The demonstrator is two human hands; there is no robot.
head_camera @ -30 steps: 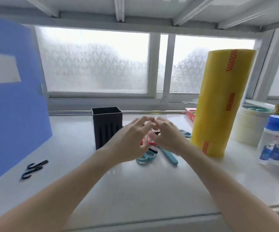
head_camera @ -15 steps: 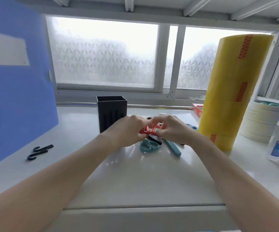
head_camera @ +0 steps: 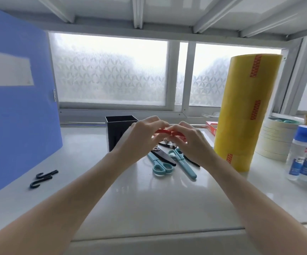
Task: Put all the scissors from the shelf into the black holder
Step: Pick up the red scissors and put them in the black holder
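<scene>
The black holder (head_camera: 116,133) stands upright on the white shelf (head_camera: 149,203), behind and left of my hands. My left hand (head_camera: 139,140) and my right hand (head_camera: 191,144) meet above a pile of scissors, and both grip the red handles of one pair of red scissors (head_camera: 164,132), lifted off the shelf. Below them lie a teal pair of scissors (head_camera: 160,167), a second teal pair (head_camera: 185,165) and a pair with black blades (head_camera: 164,156). The red pair's blades are hidden by my hands.
A tall yellow roll of tape (head_camera: 244,115) stands right of the pile, with white tape rolls (head_camera: 276,140) and blue-capped glue bottles (head_camera: 303,153) beyond. A blue folder (head_camera: 16,100) leans at the left. Two black hooks (head_camera: 43,178) lie near it. A red box (head_camera: 211,127) sits at the back.
Both hands closed on the red scissors and raised them off the pile. The camera moved closer and tilted, so the pile below is now in sight.
</scene>
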